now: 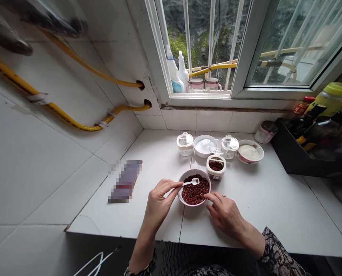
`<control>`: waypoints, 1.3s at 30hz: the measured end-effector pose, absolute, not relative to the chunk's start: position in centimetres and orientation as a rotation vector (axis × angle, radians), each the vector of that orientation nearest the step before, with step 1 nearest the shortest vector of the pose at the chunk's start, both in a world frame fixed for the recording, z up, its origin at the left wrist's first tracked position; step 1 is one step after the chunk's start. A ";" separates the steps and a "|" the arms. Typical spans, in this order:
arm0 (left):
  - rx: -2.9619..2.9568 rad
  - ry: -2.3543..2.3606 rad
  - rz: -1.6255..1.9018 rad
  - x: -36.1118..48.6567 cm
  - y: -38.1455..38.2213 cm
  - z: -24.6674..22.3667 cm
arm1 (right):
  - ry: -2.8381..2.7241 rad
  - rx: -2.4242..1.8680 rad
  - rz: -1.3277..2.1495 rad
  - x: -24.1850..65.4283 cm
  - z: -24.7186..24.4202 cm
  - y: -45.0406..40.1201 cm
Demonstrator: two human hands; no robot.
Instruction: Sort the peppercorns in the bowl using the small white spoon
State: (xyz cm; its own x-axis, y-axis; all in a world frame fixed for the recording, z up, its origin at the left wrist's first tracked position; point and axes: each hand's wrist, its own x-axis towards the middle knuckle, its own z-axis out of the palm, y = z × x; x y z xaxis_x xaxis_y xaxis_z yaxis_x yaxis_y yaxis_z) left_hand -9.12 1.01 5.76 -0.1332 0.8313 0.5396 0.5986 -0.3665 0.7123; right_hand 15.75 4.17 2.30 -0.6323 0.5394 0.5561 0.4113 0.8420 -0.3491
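Between the thumb and fingers of my left hand (161,201) is the handle of a small white spoon (192,182). The spoon is over a bowl (180,195) with a pinkish rim, filled with dark red dried peppercorns (194,195); a few reddish bits show on its scoop. My right hand (227,212) has its curled fingers at the bowl's right rim, gripping it there. Just behind the bowl stands a small clear seasoning jar (216,175) with a white rim, its lid raised, with similar dark red peppercorns inside.
Farther back are two lidded seasoning jars (185,143) (230,147), a bowl of white grains (205,145) and a patterned bowl of pale powder (250,152). A black box of bottles (291,153) stands right, beside a pink-based jar (265,132). A blurred purple packet (126,182) lies left.
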 end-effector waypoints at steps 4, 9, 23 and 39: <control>1.903 1.616 1.636 -8.1 2.1 7.1 | -2.338 -0.685 0.271 15.8 2.2 4.2; 2.162 1.592 1.720 -5.6 4.6 8.7 | -2.336 -0.705 0.280 15.7 2.2 4.1; 2.296 1.489 1.661 -6.6 4.3 8.5 | -2.337 -0.710 0.287 15.7 2.6 4.1; 2.093 1.653 1.239 -8.2 2.0 5.2 | -2.355 -0.695 0.327 15.8 2.9 4.2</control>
State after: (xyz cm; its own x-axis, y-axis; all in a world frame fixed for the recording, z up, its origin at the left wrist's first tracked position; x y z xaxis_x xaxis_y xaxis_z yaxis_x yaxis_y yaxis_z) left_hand -8.24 2.02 5.18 0.0229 0.8760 0.4818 0.7083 -0.3543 0.6106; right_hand 15.82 4.17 2.94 -0.6463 0.5581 0.5204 0.3952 0.8282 -0.3974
